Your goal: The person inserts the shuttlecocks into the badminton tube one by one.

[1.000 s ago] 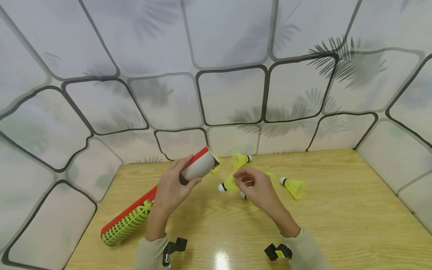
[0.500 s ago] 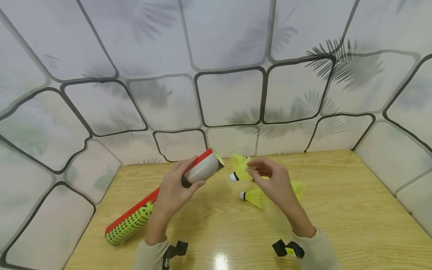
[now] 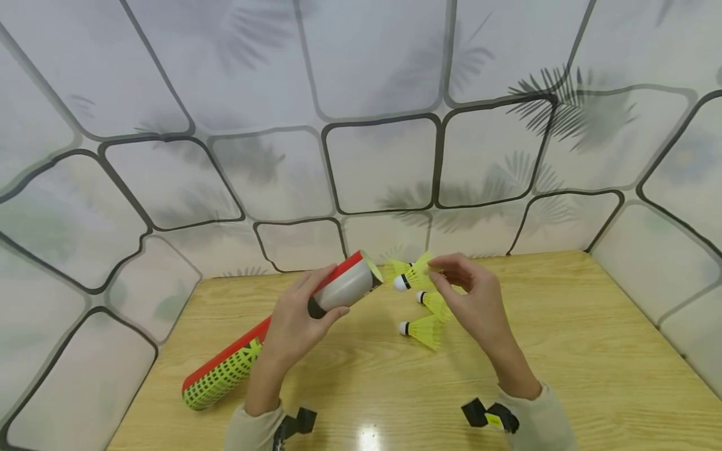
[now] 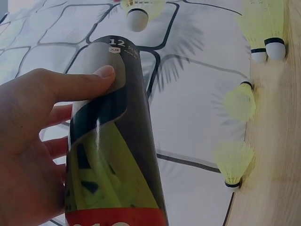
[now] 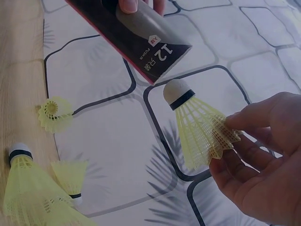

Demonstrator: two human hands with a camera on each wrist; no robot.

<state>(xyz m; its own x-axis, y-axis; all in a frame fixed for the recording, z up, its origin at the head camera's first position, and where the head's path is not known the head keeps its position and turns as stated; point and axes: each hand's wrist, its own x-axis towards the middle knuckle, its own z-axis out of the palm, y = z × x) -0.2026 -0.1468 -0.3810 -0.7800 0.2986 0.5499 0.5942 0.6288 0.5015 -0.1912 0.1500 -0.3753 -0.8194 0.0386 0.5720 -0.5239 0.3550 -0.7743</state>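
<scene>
The left hand [image 3: 294, 318] was wrapped round a tilted tube [image 3: 344, 289]; the right hand [image 3: 478, 302] pinched a yellow shuttlecock [image 3: 416, 273] by its skirt [image 5: 200, 134], near the tube's mouth [image 3: 371, 268], above a wooden table [image 3: 570, 351].

A pale backdrop [image 3: 383, 166] with rounded dark and grey outlines [image 3: 437, 160] and leaf prints [image 3: 561, 113] rises behind and on both sides of the wood-grain bench [image 3: 570, 338], whose near part shows bright glare [image 3: 369, 436].
</scene>
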